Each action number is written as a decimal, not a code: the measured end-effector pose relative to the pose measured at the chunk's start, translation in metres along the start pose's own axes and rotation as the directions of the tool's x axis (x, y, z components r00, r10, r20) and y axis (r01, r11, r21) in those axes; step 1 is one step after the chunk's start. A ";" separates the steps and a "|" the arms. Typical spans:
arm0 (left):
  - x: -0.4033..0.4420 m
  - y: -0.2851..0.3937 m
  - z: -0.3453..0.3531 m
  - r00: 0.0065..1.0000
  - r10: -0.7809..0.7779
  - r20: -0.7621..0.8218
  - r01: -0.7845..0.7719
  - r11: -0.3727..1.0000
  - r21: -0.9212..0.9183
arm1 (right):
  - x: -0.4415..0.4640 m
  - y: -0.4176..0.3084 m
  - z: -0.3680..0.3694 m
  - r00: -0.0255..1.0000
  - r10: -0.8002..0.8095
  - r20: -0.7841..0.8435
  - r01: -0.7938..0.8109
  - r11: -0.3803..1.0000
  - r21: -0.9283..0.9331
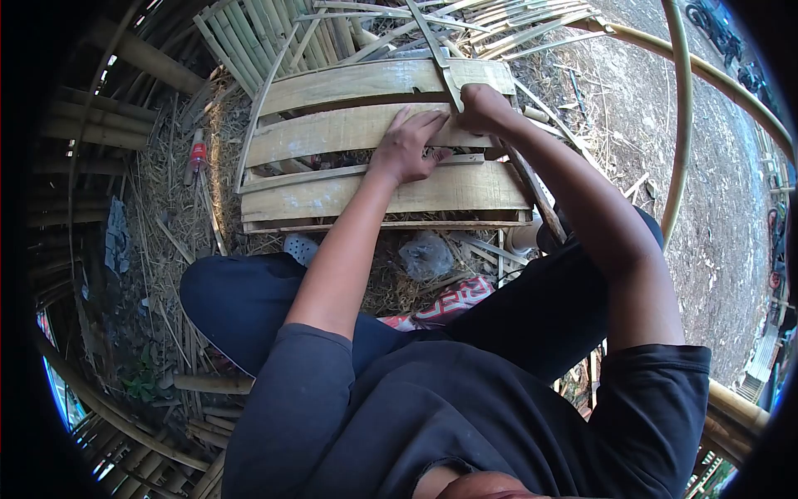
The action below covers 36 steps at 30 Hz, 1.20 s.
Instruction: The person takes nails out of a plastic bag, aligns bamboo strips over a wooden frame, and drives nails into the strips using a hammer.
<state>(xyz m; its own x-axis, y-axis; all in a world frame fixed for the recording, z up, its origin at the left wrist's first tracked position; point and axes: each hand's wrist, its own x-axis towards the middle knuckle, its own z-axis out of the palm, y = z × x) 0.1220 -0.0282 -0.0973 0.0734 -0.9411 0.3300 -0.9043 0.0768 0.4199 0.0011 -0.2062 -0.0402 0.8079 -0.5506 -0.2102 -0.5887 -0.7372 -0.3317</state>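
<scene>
Bamboo poles [683,125] framed a ground strewn with straw [166,216], and beyond them, to the right, lay a rough grey surface [715,208] with motorcycles [715,29] at its far edge. Ahead stood a panel of bamboo slats [237,41], with loose split strips [532,25] piled beside it.

Directly before the seated person was a low slatted wooden platform [307,200], its broad planks set apart by gaps. Across it lay a narrow wood strip [316,178]. The left hand [409,145] rested palm down over the middle plank, fingers stretched out and thumb held away; whether it pressed the strip could not be told. Just beside it, the right hand [485,108] was closed in a fist round the near end of a long blade [436,54], which pointed away across the far plank.

To the left, a bottle [198,155] bore a red label, its lettering too small to read. Between the legs lay a clear plastic bag [426,255] and a red-and-white printed sack [457,299], partly covered, its markings illegible.
</scene>
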 end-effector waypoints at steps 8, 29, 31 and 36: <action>0.001 0.004 0.001 1.000 -0.023 -0.005 0.024 0.999 0.034 | -0.013 -0.001 -0.002 0.990 -0.040 -0.136 0.050 0.996 0.072; 0.002 0.006 0.004 0.987 0.154 0.050 -0.159 0.977 0.142 | -0.048 0.010 0.026 0.996 0.065 -0.061 -0.066 0.998 -0.013; 0.003 0.004 0.006 0.980 0.172 0.104 -0.186 0.971 0.148 | -0.047 0.016 0.035 0.991 0.011 -0.131 -0.017 0.999 -0.042; 0.008 0.005 0.001 0.970 0.135 0.200 -0.152 0.986 0.073 | -0.053 0.014 0.030 0.992 0.015 -0.127 -0.018 1.000 -0.018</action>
<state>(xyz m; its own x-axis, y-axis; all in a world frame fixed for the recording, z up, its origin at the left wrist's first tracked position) 0.1179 -0.0360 -0.0933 -0.1351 -0.9688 0.2078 -0.9334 0.1948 0.3015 -0.0493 -0.1755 -0.0617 0.7886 -0.6072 -0.0965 -0.6035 -0.7343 -0.3108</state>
